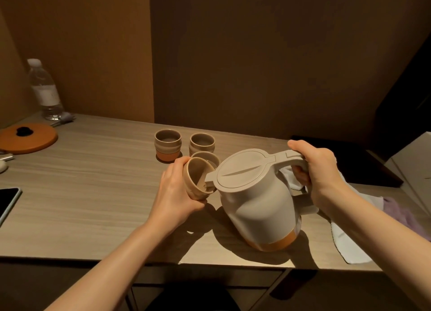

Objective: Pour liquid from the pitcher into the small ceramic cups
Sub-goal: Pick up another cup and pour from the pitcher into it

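A beige pitcher (pixel 258 205) with an orange base band and a flat lid is tilted to the left above the table. My right hand (pixel 319 170) grips its handle. My left hand (pixel 177 191) holds a small beige ceramic cup (pixel 196 182) tilted toward the pitcher's spout, which reaches into the cup's mouth. A little liquid shows at the cup's bottom. Behind them three more cups stand upright: one at the back left (pixel 168 145), one at the back right (pixel 202 142), and a third (pixel 207 158) just behind the held cup.
A wooden table (pixel 93 194) carries an orange lid with a black knob (pixel 28 137), a plastic water bottle (pixel 45 89), a dark tablet (pixel 8 202) at the left edge, and white and purple cloths (pixel 349 240) on the right. Walls stand close behind.
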Demonstrator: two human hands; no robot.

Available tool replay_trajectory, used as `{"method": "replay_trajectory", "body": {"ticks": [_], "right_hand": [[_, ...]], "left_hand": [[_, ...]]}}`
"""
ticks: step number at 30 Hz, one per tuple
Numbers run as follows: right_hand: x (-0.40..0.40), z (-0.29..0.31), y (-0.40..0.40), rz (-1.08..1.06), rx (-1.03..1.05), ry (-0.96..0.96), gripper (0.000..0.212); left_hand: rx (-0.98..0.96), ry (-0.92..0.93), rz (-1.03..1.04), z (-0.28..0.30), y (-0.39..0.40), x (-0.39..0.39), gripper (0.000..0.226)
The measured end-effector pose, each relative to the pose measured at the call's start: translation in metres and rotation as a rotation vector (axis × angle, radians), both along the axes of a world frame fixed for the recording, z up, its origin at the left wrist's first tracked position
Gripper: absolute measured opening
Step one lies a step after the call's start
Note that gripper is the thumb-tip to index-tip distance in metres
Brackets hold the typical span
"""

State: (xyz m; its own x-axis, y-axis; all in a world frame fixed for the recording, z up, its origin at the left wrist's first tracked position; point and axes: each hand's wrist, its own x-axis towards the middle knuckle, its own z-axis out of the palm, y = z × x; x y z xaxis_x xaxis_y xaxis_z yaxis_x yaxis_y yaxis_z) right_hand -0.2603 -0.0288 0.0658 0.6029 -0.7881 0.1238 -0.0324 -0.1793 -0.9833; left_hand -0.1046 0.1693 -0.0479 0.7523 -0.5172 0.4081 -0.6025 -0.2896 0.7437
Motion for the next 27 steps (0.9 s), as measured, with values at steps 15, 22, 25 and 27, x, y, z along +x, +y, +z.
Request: {"method": "replay_trajectory", "body": {"ticks": [15, 22, 25, 27], "right_hand": [[0.003, 0.008, 0.001, -0.020, -0.033, 0.023, 0.045], [0.003, 0.011, 0.002, -0.017, -0.033, 0.044, 0.046], [0.004, 0.012, 0.002, -0.009, -0.034, 0.047, 0.046], [0.004, 0.012, 0.002, -0.012, -0.036, 0.051, 0.045]], "left_hand": [[-0.038, 0.018, 0.006, -0.002, 0.000, -0.002, 0.101], [-0.050, 0.032, 0.002, -0.003, -0.001, -0.003, 0.100], [-0.048, 0.037, 0.007, -0.004, 0.000, -0.002, 0.101], [-0.047, 0.037, 0.008, -0.004, 0.000, -0.002, 0.101]]}}
